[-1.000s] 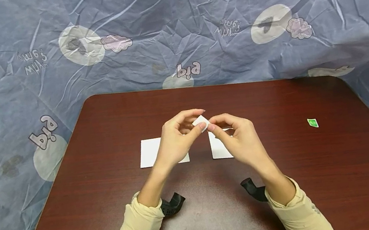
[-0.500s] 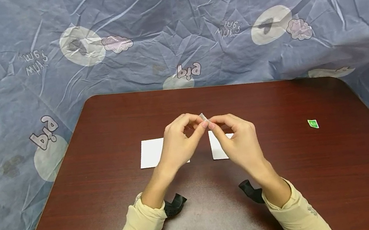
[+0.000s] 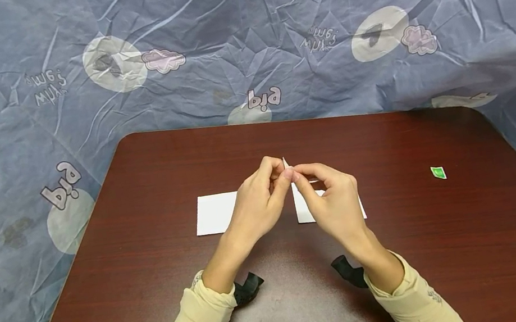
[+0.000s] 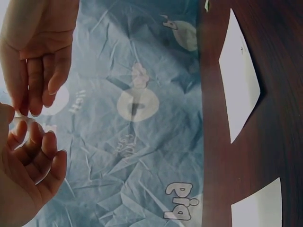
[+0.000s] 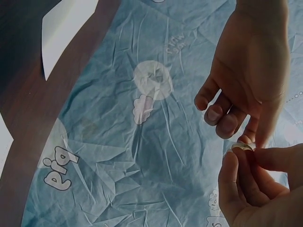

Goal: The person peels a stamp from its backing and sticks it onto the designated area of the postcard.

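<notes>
Both hands meet above the table in the head view, fingertips close together. My left hand [image 3: 257, 204] pinches a small white square piece [image 3: 286, 163] between thumb and forefinger. The thumb and forefinger of my right hand [image 3: 339, 201] pinch the same piece at its near end. It is seen nearly edge-on in the head view. In the right wrist view the little piece [image 5: 243, 147] bends between the fingertips and shows a yellowish-green tint. Beneath the hands lie two white cards, the left card [image 3: 213, 214] and the right card [image 3: 304, 210], each partly covered.
A small green-and-white stamp-like piece [image 3: 438, 173] lies on the dark red-brown table [image 3: 496, 235], off to the right. Black wrist mounts [image 3: 248, 289] stick out from the cream sleeves. A crumpled blue printed sheet [image 3: 227, 35] hangs behind the table.
The white piece has turned from nearly face-on to edge-on. My left hand has shifted slightly right and its forefinger has bent more, bringing the fingertips closer together.
</notes>
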`<state>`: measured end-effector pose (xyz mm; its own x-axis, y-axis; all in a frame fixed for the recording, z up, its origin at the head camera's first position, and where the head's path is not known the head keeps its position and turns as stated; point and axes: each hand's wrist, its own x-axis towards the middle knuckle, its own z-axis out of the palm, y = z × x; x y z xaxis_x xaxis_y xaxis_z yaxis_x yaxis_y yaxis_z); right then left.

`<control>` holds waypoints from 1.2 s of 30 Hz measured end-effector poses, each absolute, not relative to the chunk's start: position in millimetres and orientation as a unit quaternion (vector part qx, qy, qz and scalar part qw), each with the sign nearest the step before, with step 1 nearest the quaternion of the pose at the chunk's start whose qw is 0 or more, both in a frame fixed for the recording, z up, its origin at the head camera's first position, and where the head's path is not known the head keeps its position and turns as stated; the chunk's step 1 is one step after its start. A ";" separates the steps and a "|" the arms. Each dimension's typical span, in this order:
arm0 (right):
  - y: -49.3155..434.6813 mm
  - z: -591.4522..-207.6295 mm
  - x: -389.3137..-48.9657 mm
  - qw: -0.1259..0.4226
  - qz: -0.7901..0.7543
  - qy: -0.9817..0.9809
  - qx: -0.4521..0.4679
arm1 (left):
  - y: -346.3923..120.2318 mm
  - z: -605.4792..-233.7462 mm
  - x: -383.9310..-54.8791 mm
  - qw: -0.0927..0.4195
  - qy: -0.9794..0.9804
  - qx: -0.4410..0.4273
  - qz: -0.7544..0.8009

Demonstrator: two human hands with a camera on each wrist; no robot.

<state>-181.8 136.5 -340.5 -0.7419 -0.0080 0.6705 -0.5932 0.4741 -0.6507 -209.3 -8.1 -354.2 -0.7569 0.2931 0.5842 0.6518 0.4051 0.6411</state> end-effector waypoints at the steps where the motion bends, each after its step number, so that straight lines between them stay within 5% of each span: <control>1: 136.3 -340.4 -181.7 0.306 0.480 -0.801 0.186 | -7.9 -354.1 -209.2 0.198 -0.817 -0.291 -0.457; 18: 128.8 -345.4 -180.6 0.401 0.404 -0.796 0.205 | -6.9 -355.0 -209.0 0.214 -0.810 -0.306 -0.452; 36: 128.0 -349.7 -181.6 0.419 0.378 -0.796 0.220 | -7.7 -354.9 -211.2 0.208 -0.797 -0.316 -0.470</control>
